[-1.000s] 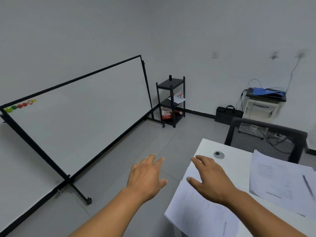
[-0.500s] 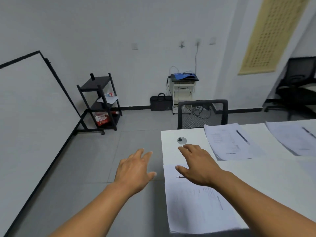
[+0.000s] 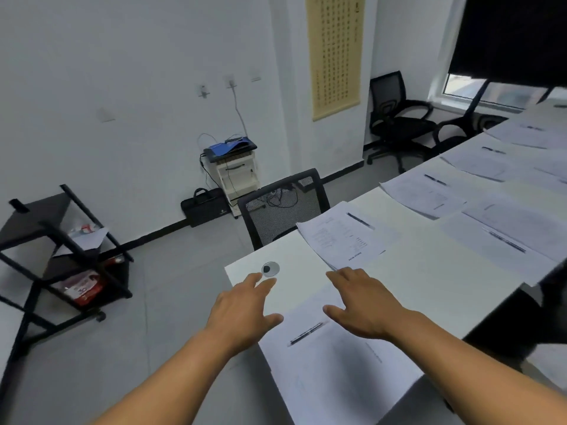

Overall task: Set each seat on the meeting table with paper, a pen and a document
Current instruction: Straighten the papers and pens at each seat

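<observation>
Head view, one entry per item, at the near corner of the meeting table (image 3: 429, 289).

Left hand (image 3: 242, 314): we hold it spread, palm down, fingers straight, empty, over the table's near left edge. Half a second ago it hung over the floor, off the table; it has come in over the edge.

Right hand (image 3: 365, 305): spread, palm down, pinching nothing, hovering just past the far edge of the nearest sheets. Whether it touches the tabletop we cannot tell.

Near paper set (image 3: 334, 366): white sheets lying flat at the near corner, slightly overhanging the edge, faint print on them.

Near pen (image 3: 306, 333): dark, lying slantwise on the top of that set, now fully uncovered between our two wrists; a moment ago the right hand was over it.

Second set (image 3: 346, 234): printed sheets with a pen on top, at the far edge in front of the mesh chair (image 3: 282, 207).

Further sets (image 3: 429, 194): sheets with pens at the seats along the table to the right.

Cable grommet (image 3: 270, 269): round, near the table's left corner, just beyond our left fingertips.

Judgement: the near seat looks furnished and released; with the other visible seats likewise laid, we reckon the task is at or near its end.
</observation>
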